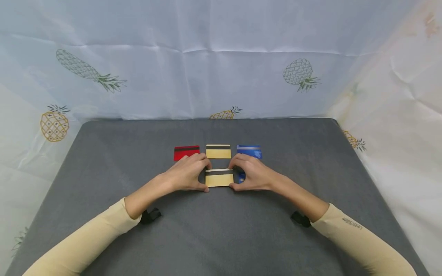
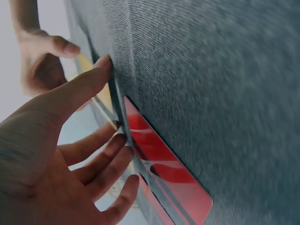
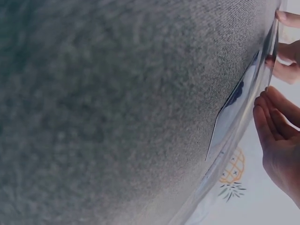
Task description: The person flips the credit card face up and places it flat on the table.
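Card of rectangular black-striped yellow plastic is being pinched at both ends by curled fingers of the left hand and right hand, in front of a matching yellow card. Apparently it is being positioned, even handling next being required. Grey cloth-covered table is being backed by white pineapple-printed fabric.

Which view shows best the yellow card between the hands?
The head view: the yellow card shows its broad face and dark stripe. Left wrist shows it slanted, partly hidden; in right wrist, I cannot distinguish it.
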### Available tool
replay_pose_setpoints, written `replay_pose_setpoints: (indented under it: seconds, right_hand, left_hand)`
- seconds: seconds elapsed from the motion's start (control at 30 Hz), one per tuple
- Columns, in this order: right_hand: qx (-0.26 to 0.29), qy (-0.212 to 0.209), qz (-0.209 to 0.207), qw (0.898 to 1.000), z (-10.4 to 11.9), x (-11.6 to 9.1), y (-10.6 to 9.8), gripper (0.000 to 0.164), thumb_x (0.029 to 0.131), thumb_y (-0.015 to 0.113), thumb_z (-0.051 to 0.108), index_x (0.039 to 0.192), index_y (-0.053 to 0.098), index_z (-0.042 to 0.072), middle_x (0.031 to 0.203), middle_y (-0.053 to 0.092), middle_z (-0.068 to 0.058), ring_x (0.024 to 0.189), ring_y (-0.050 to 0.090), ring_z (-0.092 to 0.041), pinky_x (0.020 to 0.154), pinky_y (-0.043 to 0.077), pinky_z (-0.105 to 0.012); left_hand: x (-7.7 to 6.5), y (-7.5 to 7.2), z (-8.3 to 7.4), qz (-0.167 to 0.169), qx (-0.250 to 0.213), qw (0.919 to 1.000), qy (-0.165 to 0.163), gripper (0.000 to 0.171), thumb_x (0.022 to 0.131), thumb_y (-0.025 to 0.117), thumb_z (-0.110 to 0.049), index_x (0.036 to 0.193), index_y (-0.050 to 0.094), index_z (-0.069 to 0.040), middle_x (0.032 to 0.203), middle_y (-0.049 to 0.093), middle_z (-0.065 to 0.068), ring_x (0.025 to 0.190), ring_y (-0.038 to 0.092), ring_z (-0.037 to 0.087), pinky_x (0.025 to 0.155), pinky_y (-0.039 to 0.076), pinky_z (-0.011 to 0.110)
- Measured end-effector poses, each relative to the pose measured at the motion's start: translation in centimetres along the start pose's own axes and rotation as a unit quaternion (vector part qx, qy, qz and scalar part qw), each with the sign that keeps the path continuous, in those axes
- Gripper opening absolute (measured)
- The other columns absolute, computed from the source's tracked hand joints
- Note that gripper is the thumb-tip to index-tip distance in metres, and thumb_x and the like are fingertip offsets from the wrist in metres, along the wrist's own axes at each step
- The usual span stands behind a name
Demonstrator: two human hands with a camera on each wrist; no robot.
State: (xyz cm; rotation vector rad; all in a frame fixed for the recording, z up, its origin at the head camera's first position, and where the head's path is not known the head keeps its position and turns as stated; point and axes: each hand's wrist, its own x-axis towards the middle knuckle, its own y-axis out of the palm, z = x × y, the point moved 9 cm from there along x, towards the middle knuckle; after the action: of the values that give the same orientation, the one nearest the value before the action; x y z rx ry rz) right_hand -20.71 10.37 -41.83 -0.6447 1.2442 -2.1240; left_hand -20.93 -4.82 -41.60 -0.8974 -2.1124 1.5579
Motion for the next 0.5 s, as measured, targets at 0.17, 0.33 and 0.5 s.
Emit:
replay_pose_setpoints:
  seconds: [0.17, 0.33, 0.5]
  right_hand:
    - [0.007, 0.000, -0.003, 1.000, -0.02, -0.16, -0.16, 0.043, 0.084, 0.090, 0.035, 0.115, 0.075, 0.009, 0.117, 0.073, -0.003, 0.108, 0.069, -0.015, 0.099, 0.062, -0.041]
    - [0.005, 0.001, -0.007, 1.000, -0.07, -0.38, -0.32, 0.043, 0.085, 0.089, 0.036, 0.115, 0.074, 0.009, 0.117, 0.073, -0.003, 0.109, 0.070, -0.015, 0.099, 0.061, -0.041]
    - [0.007, 0.007, -0.007, 1.000, -0.21, -0.64, -0.29, 0.045, 0.085, 0.088, 0.037, 0.117, 0.074, 0.009, 0.118, 0.073, -0.004, 0.111, 0.070, -0.016, 0.100, 0.061, -0.042]
  left_hand:
    - [-0.10, -0.20, -0.09, -0.004, 0.001, 1.0000, 0.009, 0.058, 0.080, 0.097, -0.039, 0.122, 0.074, -0.008, 0.117, 0.071, 0.005, 0.100, 0.061, 0.017, 0.084, 0.053, 0.039]
    - [-0.27, -0.28, -0.24, -0.012, -0.002, 0.9996, 0.026, 0.056, 0.082, 0.095, -0.037, 0.124, 0.074, -0.007, 0.118, 0.072, 0.006, 0.097, 0.061, 0.016, 0.080, 0.051, 0.036]
    - [-0.59, -0.34, -0.28, -0.030, -0.018, 0.9986, 0.039, 0.054, 0.084, 0.094, -0.033, 0.126, 0.073, -0.005, 0.120, 0.072, 0.007, 0.098, 0.062, 0.016, 0.078, 0.051, 0.033]
